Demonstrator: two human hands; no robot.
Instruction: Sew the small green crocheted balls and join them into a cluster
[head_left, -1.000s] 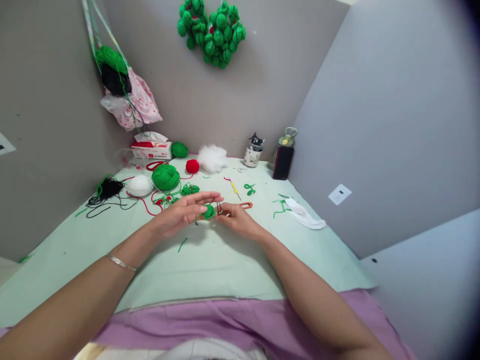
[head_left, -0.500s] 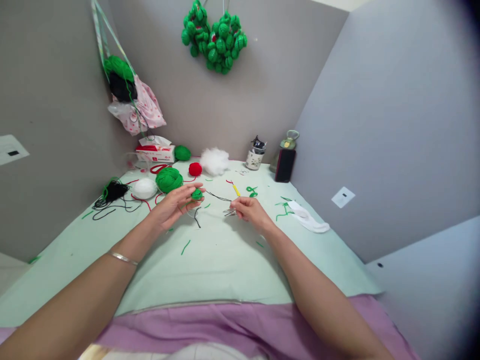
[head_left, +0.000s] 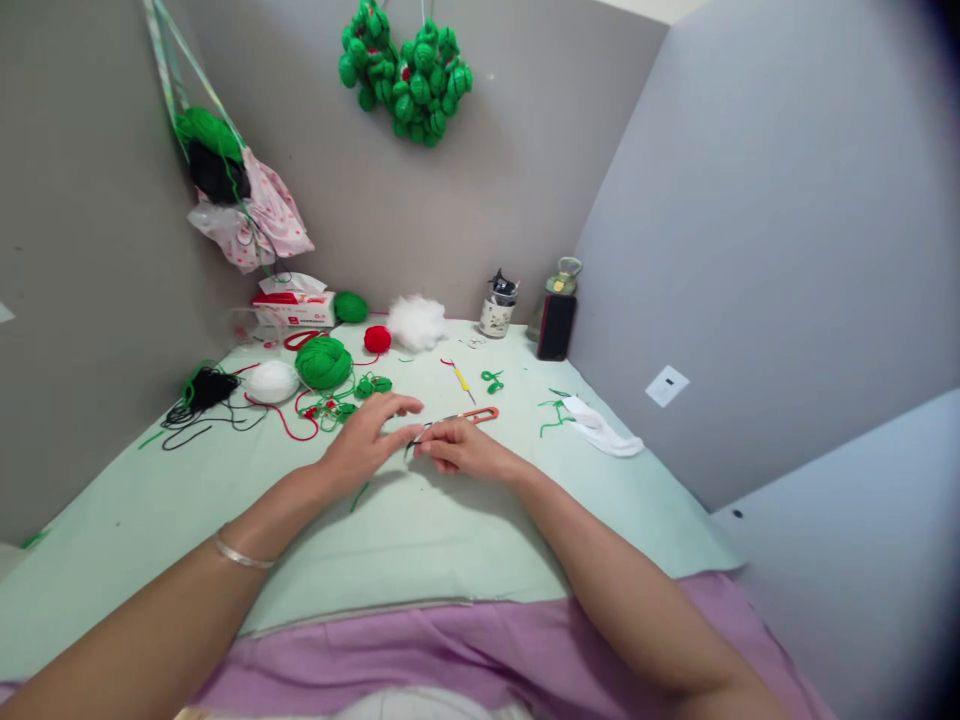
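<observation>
My right hand (head_left: pixel 463 448) is closed in a pinch, with a short dark strand of black yarn (head_left: pixel 412 444) at its fingertips. My left hand (head_left: pixel 369 436) is beside it, palm down, its thumb and forefinger spread apart. The left thumb tip comes close to the right fingertips; whether they touch I cannot tell. Just behind the right hand lie orange-handled thread snips (head_left: pixel 484 414), partly covered by the fingers. Small green crocheted pieces (head_left: pixel 373 386) lie beyond my left hand, and more with red bits (head_left: pixel 330 410) lie to its left.
Behind are a green yarn ball (head_left: pixel 323 362), white ball (head_left: pixel 271 381), black yarn (head_left: pixel 212 386), red ball (head_left: pixel 377 340) and stuffing (head_left: pixel 417 322). A yellow crochet hook (head_left: pixel 460 379), jar (head_left: pixel 498 309), phone (head_left: pixel 556 327) and white cloth strip (head_left: pixel 601 428) are farther right.
My hands have come together nearer the table. The green piece is no longer seen in my left hand, and green pieces now show on the table beyond it. The view has shifted slightly right.
</observation>
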